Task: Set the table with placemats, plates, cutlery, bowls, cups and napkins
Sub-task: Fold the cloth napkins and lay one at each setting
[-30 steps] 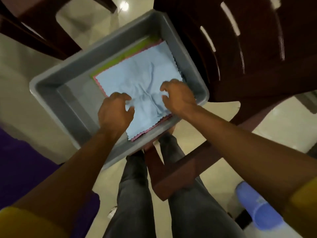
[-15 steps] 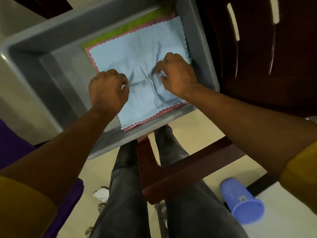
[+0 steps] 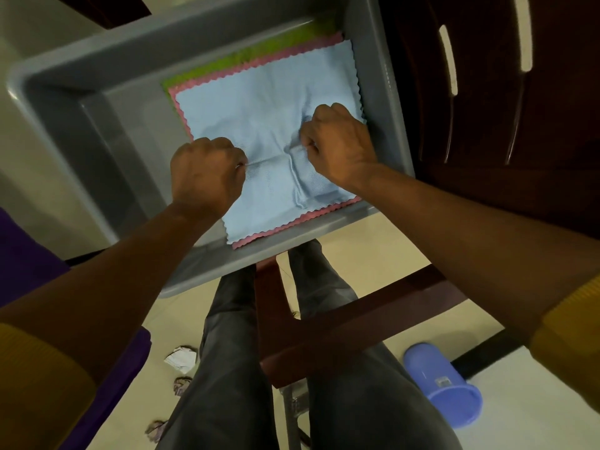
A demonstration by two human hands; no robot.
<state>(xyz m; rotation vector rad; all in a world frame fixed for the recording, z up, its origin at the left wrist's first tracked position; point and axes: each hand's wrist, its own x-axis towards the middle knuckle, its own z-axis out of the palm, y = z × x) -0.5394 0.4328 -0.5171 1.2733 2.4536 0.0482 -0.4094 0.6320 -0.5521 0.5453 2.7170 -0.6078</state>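
Blue napkin [image 3: 269, 102] bunches tighter in the grey tub [image 3: 107, 125] as my left hand [image 3: 206, 172] and right hand [image 3: 339, 142] close, fingers pinching a ridge between them, ready to lift.

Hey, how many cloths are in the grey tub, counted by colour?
Blue cloth, top, pinched by left hand and right hand: 1
Pink cloth, edge showing: 1
Green cloth, edge showing: 1
Total visible in the grey tub: 3

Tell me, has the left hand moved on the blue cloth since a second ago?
No, hardly. The left hand still pinches the blue cloth near its left edge, same spot relative to the cloth's near corner and the bin; only the camera shifted.
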